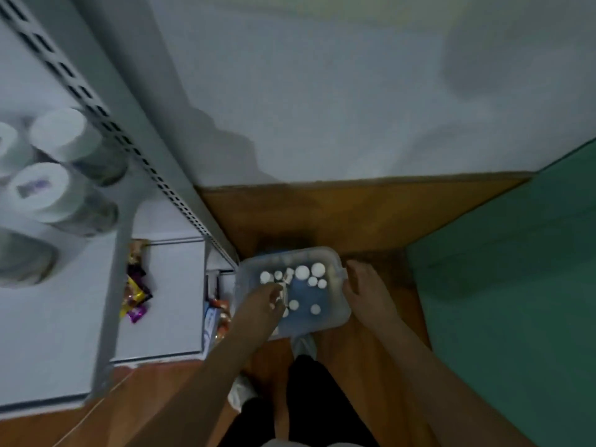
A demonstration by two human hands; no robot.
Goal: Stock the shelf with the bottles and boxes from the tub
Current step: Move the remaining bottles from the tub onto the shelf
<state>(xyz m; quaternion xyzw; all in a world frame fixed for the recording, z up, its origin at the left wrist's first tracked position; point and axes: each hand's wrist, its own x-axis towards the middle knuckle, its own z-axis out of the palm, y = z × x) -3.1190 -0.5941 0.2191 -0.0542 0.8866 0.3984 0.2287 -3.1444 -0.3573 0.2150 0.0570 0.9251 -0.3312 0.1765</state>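
Left hand [269, 300] is down inside the tub [338, 312], fingers curled around something small and pale near the tub's left-middle; too blurry to say if it's a bottle or a box, but it's a pinch grip, narrow. Right hand [362, 287] sits at the tub's right rim, fingers spread and relaxed, touching or resting against the wall, not wrapped round anything I can make out.

Biggest to smallest:
- White shelf unit [135, 175] fills the left side, slotted upright running diagonally down to the floor beside the tub.
- Wooden floor [322, 211] under everything, green mat or panel [516, 285] to the right.
- Tub is translucent plastic, on the floor just right of the shelf's base, directly ahead of the person's feet. Bottom looks blue.
- Upper shelf level holds several white-capped jars [58, 133], close to the camera and blurred.
- Lower shelf has a few coloured snack packets [135, 295], yellow and purple, near the front edge.
- In the tub: a cluster of small bottles with white caps [302, 271] seen from above, mostly along the far side, two more nearer the person. Count is uncertain.
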